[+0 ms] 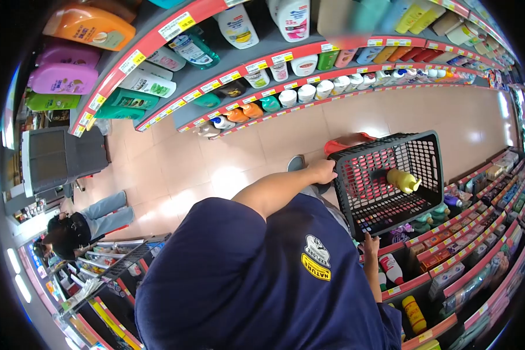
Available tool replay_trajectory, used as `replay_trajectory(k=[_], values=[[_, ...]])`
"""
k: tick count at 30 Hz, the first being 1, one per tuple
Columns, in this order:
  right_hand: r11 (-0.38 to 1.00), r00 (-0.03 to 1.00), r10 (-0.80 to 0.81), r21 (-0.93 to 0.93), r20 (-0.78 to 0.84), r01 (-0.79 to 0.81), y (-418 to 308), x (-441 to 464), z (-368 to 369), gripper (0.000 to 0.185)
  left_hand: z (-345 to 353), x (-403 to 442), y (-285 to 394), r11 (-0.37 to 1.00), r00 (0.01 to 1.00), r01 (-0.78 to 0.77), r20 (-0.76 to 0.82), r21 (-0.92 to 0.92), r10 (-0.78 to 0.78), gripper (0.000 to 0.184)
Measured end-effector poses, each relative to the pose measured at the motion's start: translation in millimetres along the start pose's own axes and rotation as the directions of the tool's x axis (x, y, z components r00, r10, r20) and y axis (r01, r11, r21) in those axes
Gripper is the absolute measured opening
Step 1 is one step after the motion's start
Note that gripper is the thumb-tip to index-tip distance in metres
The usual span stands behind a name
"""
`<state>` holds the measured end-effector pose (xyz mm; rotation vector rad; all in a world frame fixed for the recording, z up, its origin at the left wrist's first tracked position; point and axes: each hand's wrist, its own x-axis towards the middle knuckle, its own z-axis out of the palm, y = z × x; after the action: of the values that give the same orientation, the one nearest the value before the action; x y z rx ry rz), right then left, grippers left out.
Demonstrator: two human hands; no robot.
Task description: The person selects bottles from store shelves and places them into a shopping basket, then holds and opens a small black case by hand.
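Observation:
A black plastic shopping basket (391, 142) with perforated sides is tilted, its open side facing my view. A yellow bottle (402, 181) with a pump-like top lies inside it; nothing else shows in there. My left hand (323, 172) is closed on the basket's near left corner. At the near right corner, my right hand (371, 244) has its fingers on the rim, and part of its grip is hidden. Just beyond the left hand, a red piece (349, 143) shows beside the basket; I cannot tell what it belongs to.
Shelves (297, 58) of shampoo and lotion bottles run along the left. On the right, lower shelves (431, 256) hold boxes and bottles close to the basket. Tiled floor (239, 151) lies between. Behind me are a person in jeans (106, 213) and a grey cabinet-like unit (58, 160).

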<state>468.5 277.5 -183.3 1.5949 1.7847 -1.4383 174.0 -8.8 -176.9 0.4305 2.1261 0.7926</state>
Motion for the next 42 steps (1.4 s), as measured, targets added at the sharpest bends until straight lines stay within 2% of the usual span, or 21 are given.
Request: replay_trajectory(k=[4, 6, 10, 14, 16, 20, 26, 29, 31, 34, 36, 38, 40, 41, 42], values=[[0.993, 0.993, 0.11, 0.034, 0.044, -0.111, -7.1, 3.5, -1.1, 0.033, -6.5, -9.0, -19.1, 0.998, 1.0, 0.001, 0.025, -0.059, 0.0, 0.037], [0.986, 0.985, 0.145, 0.071, 0.096, -0.153, 1.1, 19.5, -5.2, 0.033, -17.1, -20.6, -28.1, 0.997, 0.998, 0.037, -0.052, -0.064, -0.04, 0.031], [0.979, 0.982, 0.171, 0.094, 0.085, -0.179, 2.7, 26.4, -5.8, 0.034, -26.5, -23.8, -68.6, 0.999, 0.994, 0.052, -0.096, 0.006, -0.051, 0.033], [0.971, 0.967, 0.237, 0.008, 0.092, -0.239, 5.1, 38.5, -9.3, 0.037, -39.7, -37.7, -95.0, 0.994, 0.993, 0.11, -0.05, 0.017, -0.109, 0.037], [0.972, 0.969, 0.229, 0.037, 0.088, -0.233, 2.8, 34.8, -8.0, 0.038, -51.9, -54.1, -93.5, 0.99, 0.989, 0.141, -0.045, -0.016, -0.142, 0.044], [0.957, 0.957, 0.288, -0.048, 0.04, -0.286, -5.6, 31.4, -9.2, 0.037, -41.8, -59.6, -106.9, 0.984, 0.983, 0.177, -0.04, -0.012, -0.178, 0.041], [0.982, 0.974, 0.149, -0.138, 0.171, -0.126, -13.6, 22.3, -13.6, 0.034, -11.6, -58.3, -107.1, 0.981, 0.975, 0.184, -0.116, -0.056, -0.189, 0.037], [0.976, 0.976, 0.143, -0.184, 0.165, -0.112, -19.0, 17.3, -17.7, 0.035, -2.5, -57.4, -94.0, 0.976, 0.968, 0.192, -0.146, -0.104, -0.206, 0.038], [0.981, 0.967, 0.006, -0.19, 0.254, 0.043, -22.5, 6.9, -21.9, 0.035, 6.4, -54.1, -90.5, 0.969, 0.956, 0.203, -0.184, -0.143, -0.228, 0.038], [0.929, 0.961, -0.035, -0.347, 0.275, 0.133, -54.9, -33.2, -19.2, 0.037, 9.4, -63.9, -76.7, 0.962, 0.942, 0.225, -0.216, -0.157, -0.256, 0.038], [0.902, 0.944, -0.117, -0.365, 0.309, 0.232, -49.3, -32.1, -24.6, 0.038, 20.5, -65.3, -80.3, 0.955, 0.932, 0.234, -0.238, -0.184, -0.274, 0.038], [0.879, 0.866, -0.309, -0.23, 0.393, 0.418, -19.6, -1.2, -33.0, 0.041, 24.9, -70.4, -80.7, 0.95, 0.922, 0.231, -0.265, -0.209, -0.283, 0.038], [0.886, 0.872, -0.27, -0.25, 0.408, 0.391, -22.8, -1.7, -34.3, 0.045, 25.6, -85.5, -81.2, 0.948, 0.915, 0.22, -0.288, -0.23, -0.282, 0.039], [0.89, 0.877, -0.248, -0.261, 0.412, 0.374, -23.2, -3.3, -37.2, 0.048, 24.2, -90.9, -82.1, 0.937, 0.919, 0.253, -0.243, -0.242, -0.311, 0.04], [0.871, 0.893, -0.192, -0.348, 0.407, 0.346, -33.7, -11.6, -37.2, 0.049, 21.2, -95.8, -83.9, 0.924, 0.919, 0.287, -0.199, -0.253, -0.34, 0.04]])
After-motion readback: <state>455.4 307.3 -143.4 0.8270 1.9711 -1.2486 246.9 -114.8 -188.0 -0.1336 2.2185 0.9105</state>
